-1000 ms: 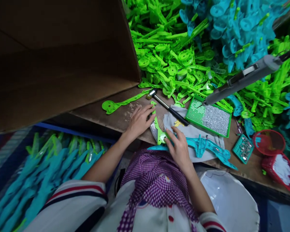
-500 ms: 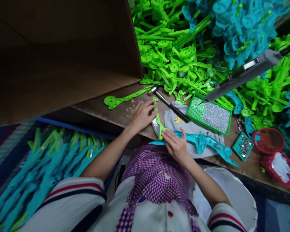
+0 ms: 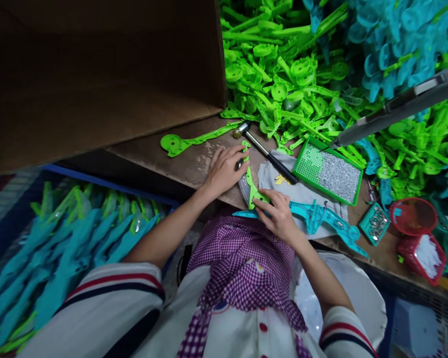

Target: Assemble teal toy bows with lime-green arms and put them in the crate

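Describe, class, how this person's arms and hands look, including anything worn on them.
The left hand and right hand are ungloved. The forearms are bare below short, pale sleeves, each ringed near its hem by a red stripe and a dark navy one. No cables show on either arm.

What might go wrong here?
The blue part lies at the edge of the table, by the right hand; a nudge might drop it. The grey screwdriver points toward the green tray; a knock could spill its small metal pieces. The hammer, close by the tray, might be bumped into it.
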### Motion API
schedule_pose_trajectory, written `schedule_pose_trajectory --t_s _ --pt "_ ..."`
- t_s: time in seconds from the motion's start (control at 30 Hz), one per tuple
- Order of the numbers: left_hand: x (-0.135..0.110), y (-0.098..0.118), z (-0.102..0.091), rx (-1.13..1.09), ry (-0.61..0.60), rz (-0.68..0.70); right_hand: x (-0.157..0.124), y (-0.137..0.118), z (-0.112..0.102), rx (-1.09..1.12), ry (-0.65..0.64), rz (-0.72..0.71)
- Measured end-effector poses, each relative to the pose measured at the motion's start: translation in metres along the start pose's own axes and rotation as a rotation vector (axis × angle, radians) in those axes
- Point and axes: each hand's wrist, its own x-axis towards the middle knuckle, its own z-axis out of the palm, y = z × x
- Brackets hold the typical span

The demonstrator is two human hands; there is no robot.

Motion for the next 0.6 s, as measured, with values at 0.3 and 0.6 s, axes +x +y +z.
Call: schedule_pose_trajectory --t_s 0.3,0.6 --pt "-0.001 0.003 -0.003 -0.014 -0.031 -0.005 0.0 -0.012 0.002 -0.129 -0.065 0.031" --pt "-0.001 0.003 -0.001 0.02 -0.037 0.017 -0.014 -0.008 0.025 -0.239 0.079 0.03"
